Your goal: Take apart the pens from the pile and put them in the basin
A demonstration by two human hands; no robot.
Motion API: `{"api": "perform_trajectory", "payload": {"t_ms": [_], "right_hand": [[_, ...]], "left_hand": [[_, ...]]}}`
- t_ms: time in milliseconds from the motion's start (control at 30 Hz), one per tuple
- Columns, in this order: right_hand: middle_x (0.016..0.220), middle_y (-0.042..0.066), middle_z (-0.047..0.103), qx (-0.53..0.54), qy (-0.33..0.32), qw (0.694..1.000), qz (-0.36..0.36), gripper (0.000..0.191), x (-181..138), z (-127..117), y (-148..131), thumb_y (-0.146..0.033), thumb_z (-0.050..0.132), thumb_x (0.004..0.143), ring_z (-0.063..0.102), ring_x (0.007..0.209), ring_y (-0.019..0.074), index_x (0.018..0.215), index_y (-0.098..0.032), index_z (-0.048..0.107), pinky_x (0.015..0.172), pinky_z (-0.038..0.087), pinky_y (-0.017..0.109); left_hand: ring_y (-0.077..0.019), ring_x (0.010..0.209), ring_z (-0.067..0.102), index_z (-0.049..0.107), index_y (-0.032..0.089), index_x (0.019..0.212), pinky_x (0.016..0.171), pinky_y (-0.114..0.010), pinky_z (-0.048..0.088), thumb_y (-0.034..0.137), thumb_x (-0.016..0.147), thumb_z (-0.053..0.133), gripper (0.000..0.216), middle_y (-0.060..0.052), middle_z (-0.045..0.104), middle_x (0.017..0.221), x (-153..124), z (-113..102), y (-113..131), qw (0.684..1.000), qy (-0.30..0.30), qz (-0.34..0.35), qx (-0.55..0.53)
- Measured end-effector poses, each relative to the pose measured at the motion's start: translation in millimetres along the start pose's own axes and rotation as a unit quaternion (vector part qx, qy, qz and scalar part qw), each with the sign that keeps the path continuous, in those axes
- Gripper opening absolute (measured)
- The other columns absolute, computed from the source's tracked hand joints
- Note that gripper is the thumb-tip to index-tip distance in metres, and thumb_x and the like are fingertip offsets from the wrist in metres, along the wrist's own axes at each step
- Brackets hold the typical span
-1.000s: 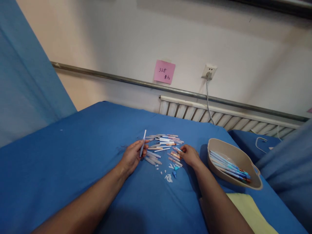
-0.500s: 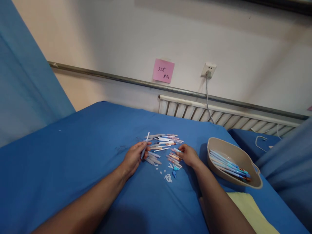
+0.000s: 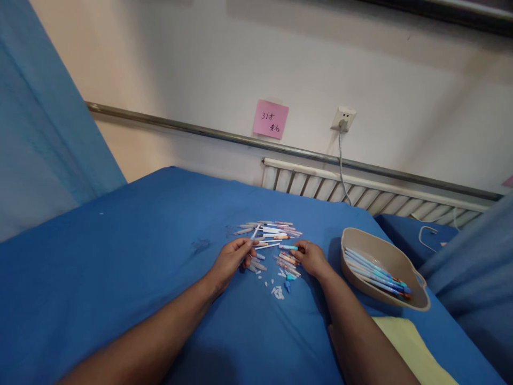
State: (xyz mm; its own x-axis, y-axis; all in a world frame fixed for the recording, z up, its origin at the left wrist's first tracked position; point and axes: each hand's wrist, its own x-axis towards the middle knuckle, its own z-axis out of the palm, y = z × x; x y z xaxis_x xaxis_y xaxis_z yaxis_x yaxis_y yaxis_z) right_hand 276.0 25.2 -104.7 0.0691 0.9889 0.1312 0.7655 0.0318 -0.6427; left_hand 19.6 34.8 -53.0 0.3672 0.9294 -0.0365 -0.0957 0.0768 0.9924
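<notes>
Centrally, the left hand (image 3: 230, 261) has fingers clamped on a pen (image 3: 255, 232), the right hand (image 3: 313, 259) on a blue tube (image 3: 287, 247); sheet (image 3: 144, 240) spreads wide at left, basket (image 3: 420, 295) edge at right

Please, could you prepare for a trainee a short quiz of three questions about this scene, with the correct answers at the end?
1. True or false: the left hand has in its grip a slim part with a white end.

2. Choose one. Where does the bundle of bluish pens lie?
A) on the radiator
B) in the beige basin
C) on the yellow cloth

3. Fill in: the right hand holds a pen part that is mainly ____ in colour.

Key: 1. True. 2. B. 3. Light blue.
</notes>
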Motion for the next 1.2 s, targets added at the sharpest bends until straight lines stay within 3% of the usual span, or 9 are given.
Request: {"api": "perform_trajectory", "payload": {"t_ms": [200,300,400,500,633,900,1033,1200], "right_hand": [[0.087,0.005,0.065,0.055,0.038,0.996,-0.051,0.025,-5,-8,-10,-0.033,0.051,0.082,0.058,0.078,0.0174,0.092,-0.021,0.070,0.072,0.044,0.029],[0.087,0.005,0.066,0.162,0.112,0.979,-0.050,0.027,-12,-14,-25,-0.037,0.055,0.079,0.059,0.078,0.0183,0.095,-0.020,0.070,0.073,0.044,0.031],[0.085,0.005,0.068,0.291,0.142,0.946,-0.016,0.033,-25,-22,-43,-0.042,0.060,0.075,0.060,0.075,0.0179,0.096,-0.018,0.070,0.072,0.045,0.031],[0.082,0.004,0.069,0.350,0.141,0.926,0.025,0.038,-41,-28,-55,-0.045,0.064,0.072,0.059,0.071,0.0168,0.096,-0.018,0.070,0.068,0.046,0.030],[0.080,0.004,0.069,0.352,0.126,0.927,0.038,0.038,-60,-24,-57,-0.048,0.063,0.073,0.060,0.069,0.0167,0.095,-0.018,0.069,0.068,0.047,0.030],[0.076,0.002,0.066,0.362,0.004,0.932,-0.006,0.036,-63,-10,-49,-0.052,0.056,0.079,0.059,0.069,0.0164,0.091,-0.018,0.063,0.067,0.047,0.028],[0.069,0.001,0.062,0.384,0.004,0.923,0.001,0.034,-60,-14,-48,-0.052,0.056,0.079,0.055,0.064,0.0146,0.082,-0.018,0.061,0.064,0.045,0.026],[0.076,0.002,0.063,0.418,0.016,0.908,-0.002,0.032,-60,-16,-45,-0.050,0.052,0.083,0.055,0.066,0.0143,0.080,-0.019,0.059,0.065,0.044,0.026]], "left_hand": [[-0.0046,0.041,0.040,0.061,0.010,0.100,0.037,-0.018,0.025,0.046,0.080,0.057,0.041,0.000,0.056,0.069,-5,4,4,0.998,-0.021,-0.029,-0.044],[-0.0037,0.039,0.038,0.061,0.011,0.103,0.036,-0.018,0.022,0.046,0.081,0.056,0.041,-0.001,0.056,0.071,-9,5,6,0.995,-0.053,-0.049,-0.067],[-0.0028,0.040,0.036,0.061,0.012,0.104,0.037,-0.018,0.021,0.044,0.082,0.056,0.040,0.000,0.056,0.071,-11,6,6,0.992,-0.090,-0.057,-0.063],[-0.0021,0.039,0.034,0.061,0.012,0.102,0.037,-0.018,0.019,0.042,0.080,0.059,0.038,0.001,0.055,0.070,-12,9,5,0.991,-0.108,-0.060,-0.043],[-0.0021,0.039,0.034,0.062,0.012,0.096,0.037,-0.017,0.019,0.043,0.078,0.061,0.036,0.002,0.055,0.067,-13,11,4,0.989,-0.132,-0.063,0.010],[-0.0038,0.039,0.037,0.062,0.013,0.097,0.037,-0.017,0.023,0.048,0.074,0.062,0.042,0.003,0.056,0.063,-12,13,3,0.985,-0.139,-0.064,0.078],[-0.0041,0.038,0.037,0.063,0.013,0.099,0.037,-0.017,0.024,0.049,0.073,0.062,0.044,0.003,0.056,0.061,-11,14,2,0.983,-0.143,-0.070,0.094],[-0.0045,0.039,0.038,0.063,0.013,0.101,0.038,-0.017,0.024,0.048,0.073,0.062,0.045,0.003,0.057,0.060,-10,14,-2,0.982,-0.142,-0.070,0.099]]}}
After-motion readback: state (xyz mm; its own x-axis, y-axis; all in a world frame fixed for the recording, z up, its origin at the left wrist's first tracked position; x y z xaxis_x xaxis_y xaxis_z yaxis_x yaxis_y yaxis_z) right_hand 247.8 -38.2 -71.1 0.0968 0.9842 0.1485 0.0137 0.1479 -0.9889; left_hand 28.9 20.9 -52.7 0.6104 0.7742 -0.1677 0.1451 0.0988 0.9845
